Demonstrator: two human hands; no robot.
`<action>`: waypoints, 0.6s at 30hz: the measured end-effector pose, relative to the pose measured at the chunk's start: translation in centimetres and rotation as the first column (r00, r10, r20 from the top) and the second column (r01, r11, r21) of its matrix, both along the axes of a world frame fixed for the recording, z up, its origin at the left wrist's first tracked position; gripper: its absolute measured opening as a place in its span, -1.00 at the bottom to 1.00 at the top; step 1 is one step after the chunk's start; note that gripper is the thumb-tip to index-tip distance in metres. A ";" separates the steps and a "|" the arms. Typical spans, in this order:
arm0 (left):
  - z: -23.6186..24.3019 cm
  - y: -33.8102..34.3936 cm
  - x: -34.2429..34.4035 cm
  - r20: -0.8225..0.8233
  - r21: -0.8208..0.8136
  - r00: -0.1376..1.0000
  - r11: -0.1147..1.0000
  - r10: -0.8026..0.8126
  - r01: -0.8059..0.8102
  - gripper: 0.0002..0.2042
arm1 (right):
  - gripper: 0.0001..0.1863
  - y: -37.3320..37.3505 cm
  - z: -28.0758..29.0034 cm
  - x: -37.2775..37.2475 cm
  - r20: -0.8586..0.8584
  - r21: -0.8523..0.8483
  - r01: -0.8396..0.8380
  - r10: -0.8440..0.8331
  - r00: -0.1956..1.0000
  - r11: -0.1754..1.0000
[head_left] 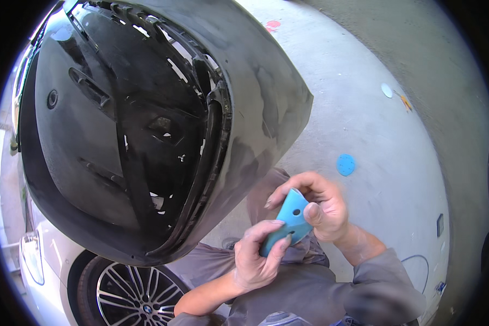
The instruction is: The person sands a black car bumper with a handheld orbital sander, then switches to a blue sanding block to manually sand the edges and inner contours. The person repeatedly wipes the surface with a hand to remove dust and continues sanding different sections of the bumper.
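Observation:
A folded blue sanding disc (289, 224) with dark round holes is held between my two hands, above my lap. My left hand (257, 256) pinches its lower end between thumb and fingers. The upper end is in my right hand (321, 209), its fingers curled behind the disc and the thumb at its right edge. Just beyond my hands is a large dark bumper (266, 103), its black inner side facing left and its outer surface patchy grey.
On the pale floor lie a flat blue sanding disc (345, 164), a white disc (386, 90) and a reddish patch (273, 25). A thin hose (421, 259) curves at the right. A white car's wheel (141, 296) stands at the lower left, under the bumper.

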State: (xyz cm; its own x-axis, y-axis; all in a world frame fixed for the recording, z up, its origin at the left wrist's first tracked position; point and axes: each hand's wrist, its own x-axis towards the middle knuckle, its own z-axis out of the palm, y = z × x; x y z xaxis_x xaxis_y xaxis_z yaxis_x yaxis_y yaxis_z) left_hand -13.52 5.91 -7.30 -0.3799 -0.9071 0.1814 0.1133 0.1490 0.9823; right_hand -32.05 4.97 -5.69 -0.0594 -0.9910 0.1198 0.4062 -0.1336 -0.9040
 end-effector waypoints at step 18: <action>7.5 -7.8 12.2 0.744 -0.582 0.574 0.753 0.341 0.308 -0.51 | -0.70 -6.8 9.5 3.9 -0.739 -0.009 0.538 -0.367 0.564 0.843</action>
